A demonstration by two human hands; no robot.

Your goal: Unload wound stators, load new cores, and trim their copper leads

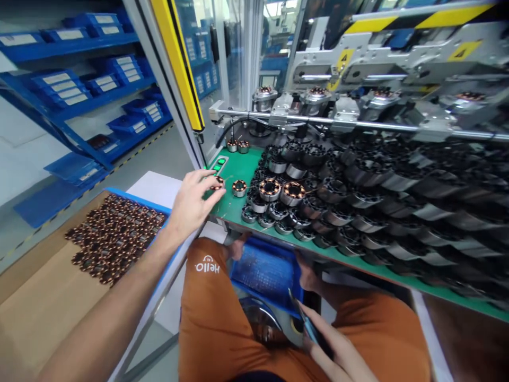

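At the left end of the green work surface (249,159), my left hand (198,196) grips a small copper-wound stator (217,183) between thumb and fingers. Another wound stator (239,188) lies just to its right, with a loose wire end. Two more wound stators, a left one (270,189) and a right one (294,193), sit on top of the stacked dark cores. Low over my lap, my right hand (332,345) is closed around a slim pointed metal tool (312,330) with a blue handle; its exact kind is unclear.
Rows of dark stator cores (369,220) fill the bench to the right. Behind them stands a winding machine (350,114). Finished stators (119,233) lie in a tray at left. A small panel with green buttons (220,164) adjoins my left hand. Below is a blue bin (264,270).
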